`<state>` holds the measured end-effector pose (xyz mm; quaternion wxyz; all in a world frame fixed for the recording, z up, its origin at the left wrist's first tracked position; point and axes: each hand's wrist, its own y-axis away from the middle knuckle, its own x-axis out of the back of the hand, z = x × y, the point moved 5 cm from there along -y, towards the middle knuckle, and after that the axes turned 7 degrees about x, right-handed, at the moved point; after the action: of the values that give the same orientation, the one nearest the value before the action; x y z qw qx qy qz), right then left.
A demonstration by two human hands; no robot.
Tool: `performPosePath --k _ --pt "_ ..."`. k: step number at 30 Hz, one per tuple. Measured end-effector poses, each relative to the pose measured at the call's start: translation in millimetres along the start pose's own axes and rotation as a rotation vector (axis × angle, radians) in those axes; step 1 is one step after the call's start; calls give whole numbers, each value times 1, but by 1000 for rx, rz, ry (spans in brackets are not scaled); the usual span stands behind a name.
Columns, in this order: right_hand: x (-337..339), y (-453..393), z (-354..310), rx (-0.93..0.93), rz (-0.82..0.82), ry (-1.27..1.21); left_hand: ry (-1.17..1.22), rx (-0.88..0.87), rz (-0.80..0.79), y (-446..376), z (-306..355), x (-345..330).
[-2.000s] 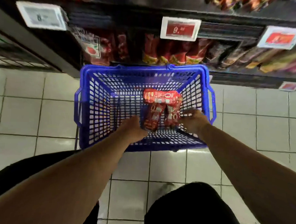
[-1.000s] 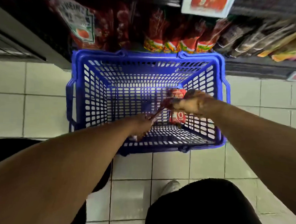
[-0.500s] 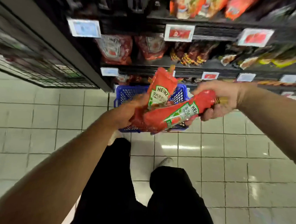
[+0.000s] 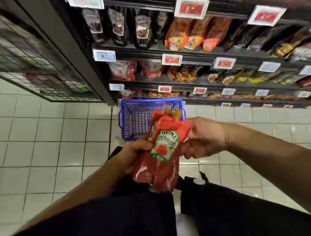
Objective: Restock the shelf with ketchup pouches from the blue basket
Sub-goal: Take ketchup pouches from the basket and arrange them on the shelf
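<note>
From the head view, the left hand (image 4: pixel 132 155) grips the red ketchup pouches (image 4: pixel 163 151) from their left side, while the right hand (image 4: pixel 203 137) has its fingers curled at the front pouch's upper right edge, apparently pinching it. The pouches stand roughly upright, long axis pointing up toward the shelf (image 4: pixel 170 83) of matching pouches ahead, above the blue basket (image 4: pixel 133 117) on the floor; the right hand looks the nearer to carry one up

You hold red, glossy plastic-film ketchup pouches (image 4: pixel 163 153) whose creased skin catches the light, each with a smooth printed label. Just beyond them sits the blue moulded-plastic lattice basket (image 4: pixel 133 117) on glazed, shiny white floor tiles (image 4: pixel 45 131). Behind the basket, the dark shelving (image 4: pixel 188 52) looks like matt painted metal.
</note>
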<state>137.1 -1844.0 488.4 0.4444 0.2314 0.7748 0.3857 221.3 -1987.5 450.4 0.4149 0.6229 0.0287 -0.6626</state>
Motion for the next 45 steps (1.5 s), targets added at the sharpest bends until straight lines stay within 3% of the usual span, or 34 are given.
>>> performPosePath --k 3,6,9,11,18,22,28,33,42,45 --pt "-5 -9 -2 246 191 -30 1 -42 79 1 13 18" --pt "-25 -18 -14 359 215 -32 -112 -82 220 -1 50 29" --pt "-45 -33 -38 520 214 91 -207 -194 244 -2 94 32" --pt "-50 -44 -61 652 315 62 -259 -236 284 -3 120 33" --pt "-45 -28 -122 691 482 -71 -255 -256 295 3 201 24" --pt "-44 1 -154 810 430 -101 -247 -267 275 7 237 5" --pt "-35 41 -206 1009 315 -18 -474 -409 279 13 263 -31" --pt "-11 54 -234 1148 360 95 -615 -640 410 4 283 -58" --pt "14 68 -269 1188 401 202 -838 -925 578 -12 365 -121" --pt "20 68 -275 1197 391 171 -822 -956 727 -20 398 -124"
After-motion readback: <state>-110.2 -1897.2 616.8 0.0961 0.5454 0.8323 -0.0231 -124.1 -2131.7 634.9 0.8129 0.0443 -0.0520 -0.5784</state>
